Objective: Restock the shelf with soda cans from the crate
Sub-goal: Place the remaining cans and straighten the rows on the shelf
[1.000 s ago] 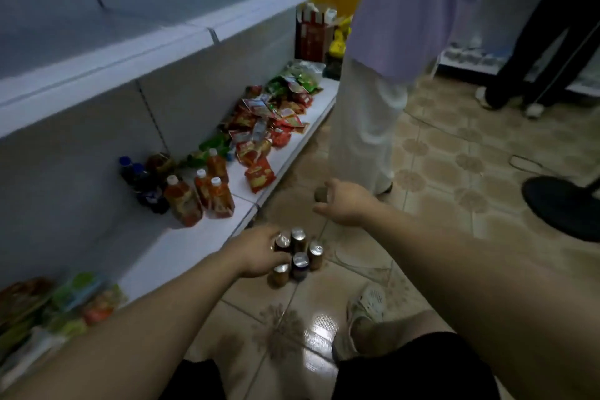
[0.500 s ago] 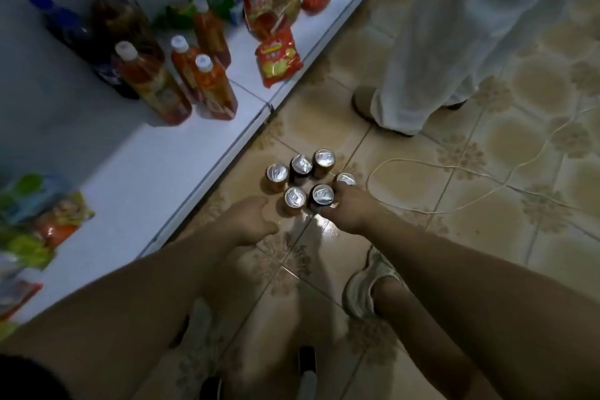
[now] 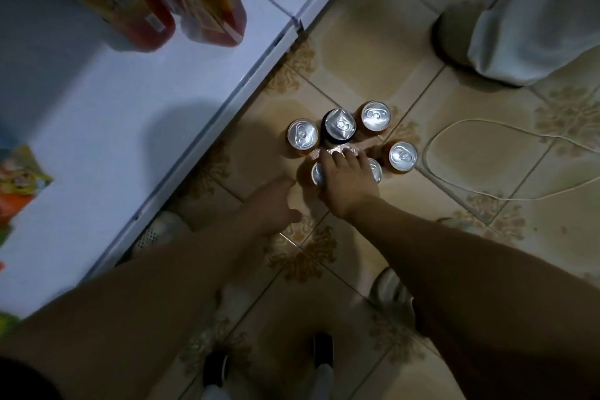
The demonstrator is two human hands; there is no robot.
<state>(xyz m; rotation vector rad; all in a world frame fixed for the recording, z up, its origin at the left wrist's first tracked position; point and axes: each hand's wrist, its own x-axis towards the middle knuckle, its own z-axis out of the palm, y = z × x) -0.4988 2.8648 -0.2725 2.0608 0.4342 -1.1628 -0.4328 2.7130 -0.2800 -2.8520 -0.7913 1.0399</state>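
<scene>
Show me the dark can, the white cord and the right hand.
dark can [image 3: 339, 124]: head view, on its silver lid.
white cord [image 3: 480, 120]: head view, top of its loop.
right hand [image 3: 345, 183]: head view, on its back.

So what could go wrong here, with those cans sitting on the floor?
The right hand lies across two cans in a tight cluster; lifting one may topple neighbours. A loose white cord loops on the floor beside them, which a foot could snag. Another person's shoe stands close and might kick them.
</scene>
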